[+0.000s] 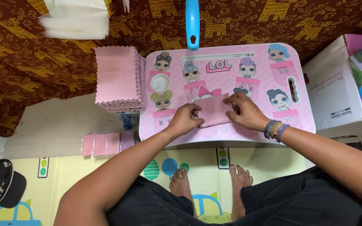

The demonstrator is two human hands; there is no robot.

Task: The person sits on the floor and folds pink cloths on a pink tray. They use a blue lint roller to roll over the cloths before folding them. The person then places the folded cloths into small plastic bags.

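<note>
Nearest the lens, dark shorts (298, 201) over two knees, with bare feet (208, 184) on a patterned play mat (63, 167) below the grip. Both forearms reaching up to a pink cloth (214, 109), lying flat and folded near the front middle of a pink lap desk (231, 75) printed with cartoon dolls. Left hand (185, 119) curled over the cloth's left end, fingertips pinching its edge down against the desk. Right hand (244, 111) laid on the cloth's right end, fingers (233, 100) bent and pressing the fold; beaded bracelets (274, 129) on that wrist. Neither hand slack: both closed onto the same cloth, one at each end. Left of the grip and a little farther off, a tall stack of pink cloths (118, 79) with zigzag edges, touching the desk's left side. Down-left of the grip, a row of packed pink cloths (105, 144) in clear wrap. Straight beyond the grip, a blue handle (192, 23) hanging over the desk's far edge. Far up-left, a pile of clear bags (76, 21) on brown patterned fabric (30, 62). Right of the grip, a white cardboard box (340, 96). Far down-left, a black cap (1, 184).
</note>
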